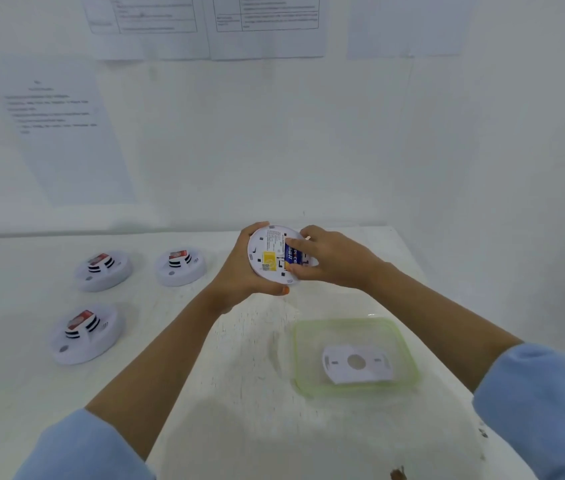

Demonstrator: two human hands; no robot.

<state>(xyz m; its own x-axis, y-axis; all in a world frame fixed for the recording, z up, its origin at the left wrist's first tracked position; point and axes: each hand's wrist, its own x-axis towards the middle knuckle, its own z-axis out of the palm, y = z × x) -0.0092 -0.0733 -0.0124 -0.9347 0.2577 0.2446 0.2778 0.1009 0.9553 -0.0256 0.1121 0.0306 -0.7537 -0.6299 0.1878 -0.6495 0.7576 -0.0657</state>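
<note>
My left hand (239, 271) grips a round white smoke detector (269, 252) by its rim and holds it above the table, back side tilted toward me. The back carries a yellow label and printed text. My right hand (329, 259) pinches a blue battery (291, 257) between thumb and forefinger, right at the detector's back. Whether the battery sits fully in its slot I cannot tell.
Three more white smoke detectors (102, 271) (180, 268) (83, 336) lie on the white table (205, 375) at the left. A clear green-rimmed tray (300, 358) at the right holds a white mounting plate (355, 363). Printed sheets (66, 133) hang on the wall behind.
</note>
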